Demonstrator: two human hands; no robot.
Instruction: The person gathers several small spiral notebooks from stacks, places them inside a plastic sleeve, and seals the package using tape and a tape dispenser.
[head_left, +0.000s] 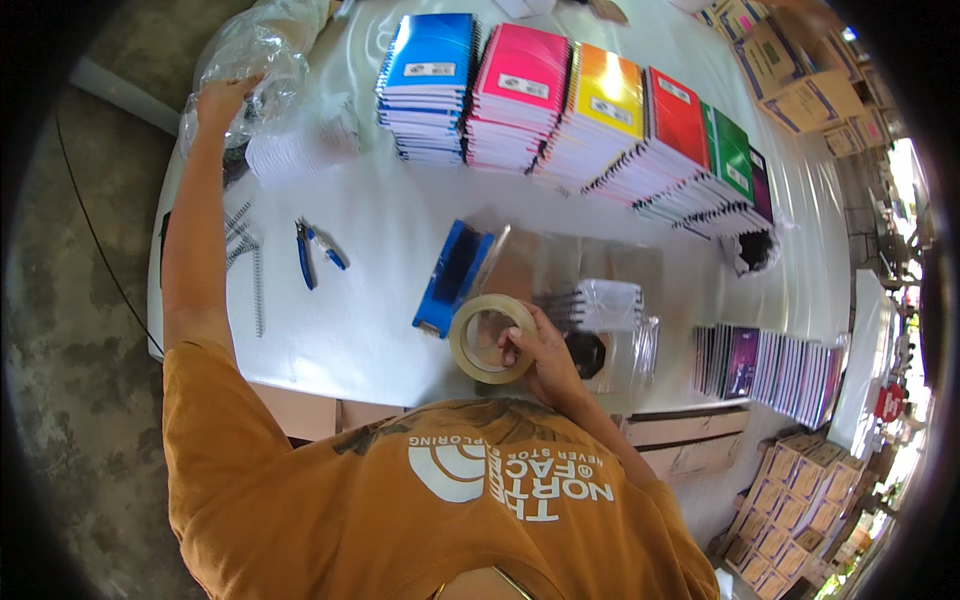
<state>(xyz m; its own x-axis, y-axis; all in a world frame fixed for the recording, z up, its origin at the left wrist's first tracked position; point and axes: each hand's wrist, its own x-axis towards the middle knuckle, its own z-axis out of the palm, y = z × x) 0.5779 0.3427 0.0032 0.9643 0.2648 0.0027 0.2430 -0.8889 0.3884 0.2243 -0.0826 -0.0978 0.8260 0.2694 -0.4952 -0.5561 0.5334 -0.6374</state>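
Observation:
My right hand [548,356] is closed round the rim of a wide roll of clear tape [462,345], with fingertips inside its core. It holds the roll over the near edge of the table. Just beyond lies a blue holder [440,285] with a dark middle, tilted beside clear plastic film [530,255]. My left arm stretches to the far left, where my left hand [226,100] grips a crumpled clear plastic bag [275,45]; the plastic partly covers the fingers. Near that arm lie blue-handled pliers [306,260] and loose metal binding spirals [259,290].
Tall stacks of spiral notebooks, including blue [428,75] and pink [520,75], line the far side. More notebooks [770,370] lie at the right edge. A small wrapped white item [610,303] rests on the film. Cardboard boxes [790,510] stand on the floor at right.

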